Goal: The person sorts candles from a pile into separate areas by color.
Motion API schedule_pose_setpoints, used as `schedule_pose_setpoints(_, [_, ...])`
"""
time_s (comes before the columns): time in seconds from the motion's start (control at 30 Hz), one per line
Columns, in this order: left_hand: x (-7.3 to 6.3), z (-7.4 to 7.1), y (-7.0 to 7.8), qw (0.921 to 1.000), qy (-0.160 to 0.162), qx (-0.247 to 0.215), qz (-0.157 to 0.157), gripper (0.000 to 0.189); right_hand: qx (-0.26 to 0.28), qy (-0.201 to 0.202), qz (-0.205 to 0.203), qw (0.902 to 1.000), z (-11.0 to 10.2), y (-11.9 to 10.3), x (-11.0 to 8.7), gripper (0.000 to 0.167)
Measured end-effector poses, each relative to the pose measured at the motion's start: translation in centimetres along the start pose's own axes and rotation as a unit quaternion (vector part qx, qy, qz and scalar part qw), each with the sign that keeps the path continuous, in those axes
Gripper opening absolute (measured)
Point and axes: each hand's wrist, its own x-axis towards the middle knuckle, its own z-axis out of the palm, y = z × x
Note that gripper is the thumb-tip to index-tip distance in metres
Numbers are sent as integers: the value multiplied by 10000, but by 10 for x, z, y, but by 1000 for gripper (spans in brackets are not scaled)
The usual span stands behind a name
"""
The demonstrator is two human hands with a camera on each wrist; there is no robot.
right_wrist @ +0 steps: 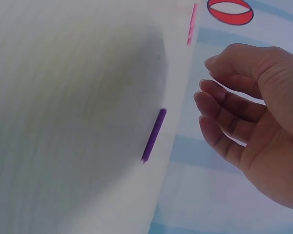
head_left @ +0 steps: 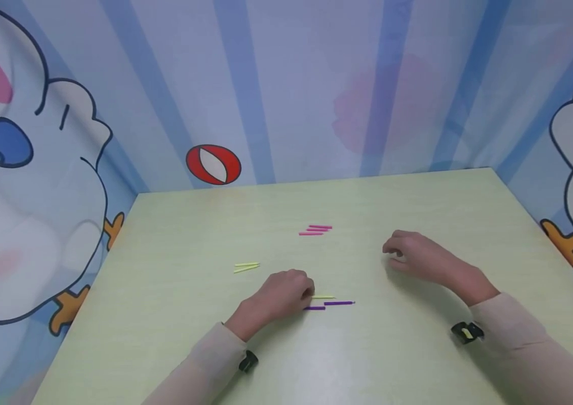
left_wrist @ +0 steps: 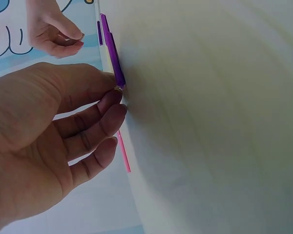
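Thin candle-like sticks lie on the pale table. My left hand [head_left: 285, 293] is down at the near group, its thumb and forefinger pinching the end of a purple candle [left_wrist: 116, 61]. In the head view the fingers cover part of that purple candle [head_left: 315, 308]. Just beyond it are a second purple candle [head_left: 339, 303] and a yellow candle [head_left: 323, 297]. Over the table to the right, my right hand [head_left: 420, 257] holds nothing, and its fingers [right_wrist: 229, 105] are loosely bent. A purple candle [right_wrist: 154, 135] lies apart from it in the right wrist view.
Several pink candles [head_left: 316, 229] lie farther back on the table [head_left: 190, 337]. Two yellow candles [head_left: 247, 267] are to the left, beyond my left hand. A printed cloth backdrop [head_left: 307, 84] rises behind the table and along both sides.
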Motion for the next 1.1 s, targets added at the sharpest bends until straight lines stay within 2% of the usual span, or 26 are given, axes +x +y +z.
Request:
schedule_pose_setpoints(0.53, [-4,-1,-2,9999,92,-61,49,10,82,-245,-403,9989,10,-38,6,19])
schedule_pose_setpoints(1.1, [-4,-2,-2,9999,-2,-82,-66,9,154,-421,-1272,9909,30,-65,11,16])
